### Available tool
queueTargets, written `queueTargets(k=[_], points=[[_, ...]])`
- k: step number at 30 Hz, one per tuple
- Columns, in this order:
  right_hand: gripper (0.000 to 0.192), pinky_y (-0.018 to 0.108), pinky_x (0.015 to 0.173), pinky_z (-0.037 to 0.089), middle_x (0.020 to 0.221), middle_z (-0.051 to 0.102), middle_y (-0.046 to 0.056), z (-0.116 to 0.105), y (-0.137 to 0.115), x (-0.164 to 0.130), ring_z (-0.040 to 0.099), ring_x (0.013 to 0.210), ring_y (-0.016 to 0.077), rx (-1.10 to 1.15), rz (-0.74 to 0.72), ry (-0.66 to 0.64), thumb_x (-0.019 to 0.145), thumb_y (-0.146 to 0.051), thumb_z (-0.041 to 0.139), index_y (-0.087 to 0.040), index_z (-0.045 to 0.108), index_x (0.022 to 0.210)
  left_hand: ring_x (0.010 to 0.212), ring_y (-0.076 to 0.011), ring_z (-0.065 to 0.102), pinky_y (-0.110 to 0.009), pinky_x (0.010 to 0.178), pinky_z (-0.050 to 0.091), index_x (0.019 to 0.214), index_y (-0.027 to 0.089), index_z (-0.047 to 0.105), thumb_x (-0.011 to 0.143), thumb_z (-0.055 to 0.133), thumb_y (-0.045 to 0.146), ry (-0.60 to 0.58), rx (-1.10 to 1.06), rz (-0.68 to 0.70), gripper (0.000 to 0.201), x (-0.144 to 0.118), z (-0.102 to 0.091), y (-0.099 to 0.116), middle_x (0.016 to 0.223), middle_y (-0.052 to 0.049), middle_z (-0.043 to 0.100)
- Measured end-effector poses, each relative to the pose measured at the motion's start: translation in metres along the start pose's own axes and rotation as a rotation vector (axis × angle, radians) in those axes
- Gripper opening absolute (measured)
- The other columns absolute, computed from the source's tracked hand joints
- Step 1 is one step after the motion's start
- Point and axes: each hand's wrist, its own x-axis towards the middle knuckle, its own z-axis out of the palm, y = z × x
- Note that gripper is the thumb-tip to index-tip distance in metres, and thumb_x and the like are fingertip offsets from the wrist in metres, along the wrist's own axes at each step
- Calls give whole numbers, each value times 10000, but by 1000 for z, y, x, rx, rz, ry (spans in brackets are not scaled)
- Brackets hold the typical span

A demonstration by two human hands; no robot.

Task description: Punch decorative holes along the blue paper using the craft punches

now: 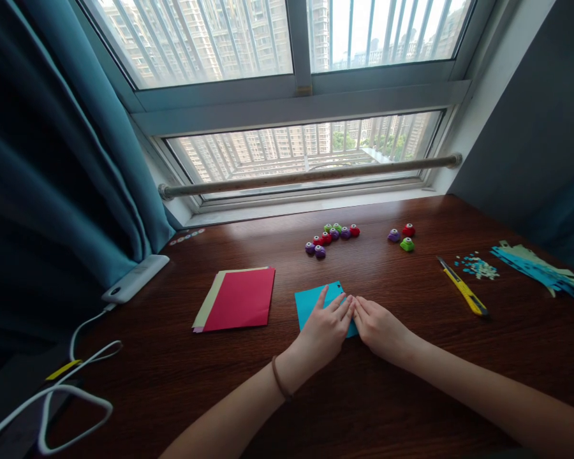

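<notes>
A square sheet of blue paper (310, 302) lies flat on the dark wooden table, partly covered by my hands. Across it rests my left hand (329, 322), palm down with its fingers stretched out. At the sheet's right edge my right hand (377, 324) is closed, its fingers pressed together and meeting the left fingertips. Whether that hand pinches the paper's edge is hidden. A small dark mark or hole shows near the sheet's top right corner. To the left lies a stack of red and pale yellow paper (246, 298).
Several small purple, red and green eyed pieces (333, 234) stand behind the sheet, with three more (406, 237) to their right. A yellow utility knife (463, 288), paper bits (481, 266) and cut strips (540, 271) lie right. A white power strip (136, 278) and cable (76, 389) occupy the left.
</notes>
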Motion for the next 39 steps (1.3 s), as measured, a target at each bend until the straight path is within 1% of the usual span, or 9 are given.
queueTargets(k=[5,9,17,23,27,30,32,35,39], points=[[318,403,793,501,1007,629,268,-1,-2,2,603,921,303,-33,1,0,764,-28,446,73,627,1005,1271,-242,389,-512,1120,88,1308,73,432,875,362,173,-8,-7,6,450,1,-1,-2,1367,-114,433],[328,405,752,515,972,637,272,-1,-4,3,610,886,314,-70,-12,-23,750,-12,439,93,628,995,1248,-233,421,-507,1122,97,1298,84,447,864,374,169,-4,-5,9,449,2,-1,-2,1352,-110,454],[347,404,802,511,1048,609,282,4,-6,-3,583,977,340,-28,29,11,764,-30,467,106,601,1054,1279,-241,377,-510,1115,94,1316,77,420,895,344,179,64,13,-20,440,-2,12,4,1377,-121,419],[342,393,873,485,1070,610,214,-1,-3,-5,553,1023,291,209,168,4,790,-30,445,34,592,1092,1330,-208,299,-495,1115,111,1385,170,320,820,402,137,27,-140,-84,573,-8,10,-2,1424,-53,359],[327,408,907,464,1067,600,187,-4,0,-4,530,1046,277,386,234,35,804,-44,435,-2,575,1096,1352,-215,248,-496,1092,183,1411,205,265,846,372,122,10,-165,-103,582,-10,8,-6,1442,-48,328],[263,396,905,466,1035,606,165,-1,2,-4,542,1017,251,498,266,78,847,-54,413,-38,585,1046,1366,-232,206,-518,1072,215,1420,236,237,898,353,183,-5,-187,-130,537,-11,9,-8,1454,-36,304],[238,387,883,479,1016,613,149,2,4,-5,554,988,235,564,283,98,873,-64,400,-62,585,1023,1369,-239,191,-526,1071,217,1428,235,207,914,361,237,-25,-215,-148,536,-12,10,-9,1468,-31,274],[268,375,859,493,1045,611,126,5,10,-8,557,982,220,662,321,115,886,-89,414,-98,541,1122,1369,-244,188,-521,1073,220,1439,193,150,904,404,295,-55,-244,-191,601,-12,14,-10,1475,-59,251],[348,391,883,483,1093,597,115,7,26,-14,554,1013,217,716,460,177,875,-105,423,-138,488,1215,1356,-269,221,-527,1060,236,1439,146,129,895,424,345,-94,-275,-243,650,-13,18,-13,1456,-121,280]])
